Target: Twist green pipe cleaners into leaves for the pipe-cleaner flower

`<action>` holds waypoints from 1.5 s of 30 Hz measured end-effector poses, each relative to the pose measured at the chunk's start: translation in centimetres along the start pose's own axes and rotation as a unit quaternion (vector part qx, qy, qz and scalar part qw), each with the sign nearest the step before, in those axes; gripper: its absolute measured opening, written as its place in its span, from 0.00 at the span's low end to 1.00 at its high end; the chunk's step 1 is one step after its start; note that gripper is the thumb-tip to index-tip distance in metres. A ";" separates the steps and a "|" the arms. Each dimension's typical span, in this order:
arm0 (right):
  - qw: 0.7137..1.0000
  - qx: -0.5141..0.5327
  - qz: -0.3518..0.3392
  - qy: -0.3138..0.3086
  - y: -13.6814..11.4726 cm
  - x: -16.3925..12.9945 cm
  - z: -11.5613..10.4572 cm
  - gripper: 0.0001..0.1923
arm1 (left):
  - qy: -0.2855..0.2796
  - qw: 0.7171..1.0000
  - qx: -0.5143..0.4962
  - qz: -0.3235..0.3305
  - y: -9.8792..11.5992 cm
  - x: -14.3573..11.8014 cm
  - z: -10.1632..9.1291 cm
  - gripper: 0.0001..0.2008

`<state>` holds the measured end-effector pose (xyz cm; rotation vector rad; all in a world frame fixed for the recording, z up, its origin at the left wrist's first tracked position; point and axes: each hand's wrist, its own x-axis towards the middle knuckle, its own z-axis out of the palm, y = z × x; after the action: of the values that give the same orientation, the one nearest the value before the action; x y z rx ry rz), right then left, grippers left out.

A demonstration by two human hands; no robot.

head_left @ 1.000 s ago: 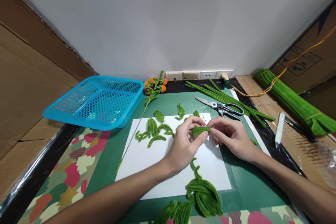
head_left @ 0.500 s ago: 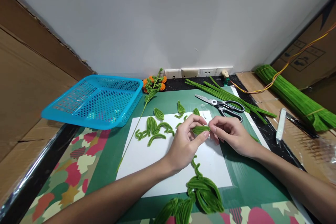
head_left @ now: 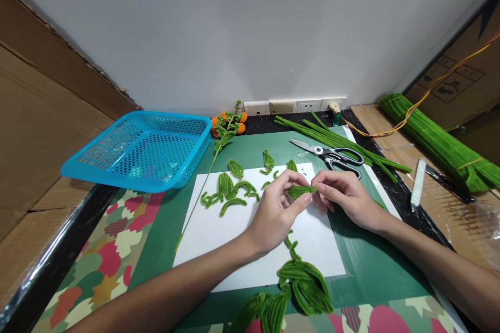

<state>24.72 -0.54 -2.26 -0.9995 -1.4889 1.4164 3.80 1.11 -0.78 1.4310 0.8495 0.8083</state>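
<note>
A green pipe-cleaner leaf (head_left: 299, 191) is held above a white paper sheet (head_left: 234, 239). My left hand (head_left: 276, 208) pinches its body between thumb and fingers. At the leaf's right tip, the thumb and forefinger of my right hand (head_left: 344, 197) are closed together on its end. Several bent green pipe-cleaner pieces (head_left: 225, 186) lie on the paper to the left of my hands. Closer to me, a cluster of larger green pipe-cleaner leaves (head_left: 307, 286) rests across the paper's near edge.
A blue plastic basket (head_left: 156, 145) stands at left. Beside it lies a stem with orange flowers (head_left: 226, 127). Scissors (head_left: 328, 155) and loose green pipe cleaners (head_left: 336, 138) are behind my right hand. A pipe-cleaner bundle (head_left: 441, 140) and a white-handled cutter (head_left: 418, 184) lie at right.
My right fingertips have shifted slightly right along the leaf's end, so more of its tip shows between my hands. My left hand keeps its hold.
</note>
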 end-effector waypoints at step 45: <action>0.851 -0.432 -0.290 0.073 0.5 -1.3 1.2 0.11 | -0.055 0.997 -0.050 -0.038 0.1 0.0 -0.2 0.14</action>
<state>24.05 -2.17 -2.87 -0.9858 -2.1190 0.1892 3.62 1.25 -0.72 1.3347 0.7656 0.6980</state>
